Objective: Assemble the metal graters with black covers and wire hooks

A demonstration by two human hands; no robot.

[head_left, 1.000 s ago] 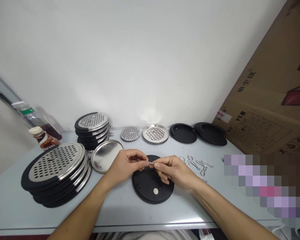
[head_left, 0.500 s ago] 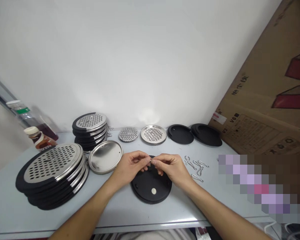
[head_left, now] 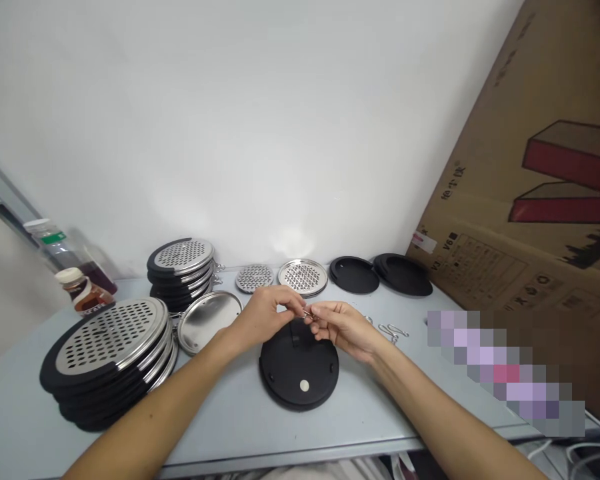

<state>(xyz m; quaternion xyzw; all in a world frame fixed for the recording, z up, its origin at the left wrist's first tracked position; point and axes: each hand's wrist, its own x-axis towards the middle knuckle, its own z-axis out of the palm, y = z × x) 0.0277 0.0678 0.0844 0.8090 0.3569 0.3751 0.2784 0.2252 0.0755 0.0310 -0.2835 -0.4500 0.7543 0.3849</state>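
My left hand (head_left: pixel 270 312) and my right hand (head_left: pixel 349 328) meet in front of me with thumbs and fingers pinched. Between their fingertips is a small shiny metal wire hook (head_left: pixel 308 315), held from both sides and partly covered. Just below lies a round black disc (head_left: pixel 300 363) on the table, with a pale round spot (head_left: pixel 305 385) near its front edge and small dark studs at its sides. Several similar wire hooks (head_left: pixel 393 331) lie loose to the right, partly behind my right hand.
Stacks of perforated metal discs with black rims (head_left: pixel 113 337) stand at left, beside plain metal discs (head_left: pixel 210 320) and two bottles (head_left: pixel 85 293). Grater discs (head_left: pixel 303 277) and black round covers (head_left: pixel 356 275) line the wall. A large cardboard box (head_left: pixel 480 267) leans at right.
Both hands have shifted their grip on the wire hook, which now lies more sideways between the fingertips. My right hand and forearm cover more of the loose hooks. The view has turned slightly.
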